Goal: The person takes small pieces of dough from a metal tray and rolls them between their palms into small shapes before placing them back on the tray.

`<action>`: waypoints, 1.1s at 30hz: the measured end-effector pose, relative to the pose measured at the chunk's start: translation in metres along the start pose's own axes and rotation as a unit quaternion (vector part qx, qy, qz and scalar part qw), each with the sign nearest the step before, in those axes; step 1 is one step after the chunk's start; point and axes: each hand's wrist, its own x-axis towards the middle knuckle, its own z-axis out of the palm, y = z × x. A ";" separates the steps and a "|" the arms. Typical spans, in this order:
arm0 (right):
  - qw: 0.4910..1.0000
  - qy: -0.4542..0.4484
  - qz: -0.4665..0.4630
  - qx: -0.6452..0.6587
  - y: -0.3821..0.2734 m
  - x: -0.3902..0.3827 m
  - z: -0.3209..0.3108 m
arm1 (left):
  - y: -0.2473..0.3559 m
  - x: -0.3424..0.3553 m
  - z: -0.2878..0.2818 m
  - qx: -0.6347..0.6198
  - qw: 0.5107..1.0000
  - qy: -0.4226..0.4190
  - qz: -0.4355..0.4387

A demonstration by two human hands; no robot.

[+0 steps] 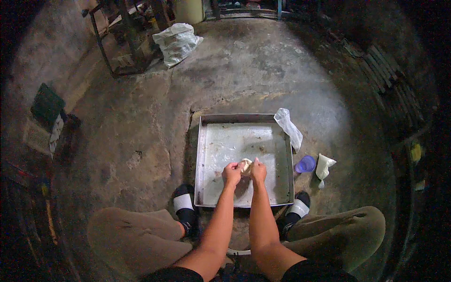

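Between my left hand [231,174] and my right hand [258,171] is a small cream-coloured lump of dough [246,167]. The fingers of both hands are closed on its two sides, holding it above a square metal tray [198,174]. The tray has raised walls and a dull, smudged bottom with small dark specks. Over its far right corner and right wall lies a whitish plastic bag [290,129]. A purple-blue plastic cup [305,164] stands on the floor just right of the tray. Beside the cup rests a tied clear bag of white powder [324,170].
My feet in black socks and white-strapped sandals [183,202] flank the tray's near corners. Farther off on the concrete floor [235,70] sits a white sack [177,43] beside a dark metal frame [112,70]. Long slats [390,77] lie along the right side.
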 end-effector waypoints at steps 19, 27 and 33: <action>0.880 0.196 -0.265 -0.343 -0.027 0.036 0.024 | -0.048 -0.037 0.015 0.483 0.816 0.044 0.316; 0.882 0.209 -0.232 -0.354 -0.024 0.040 0.046 | 0.008 -0.045 0.004 0.553 0.800 -0.041 0.229; 0.909 0.213 -0.206 -0.292 -0.032 0.031 0.053 | 0.025 -0.039 -0.010 0.540 0.813 -0.119 0.181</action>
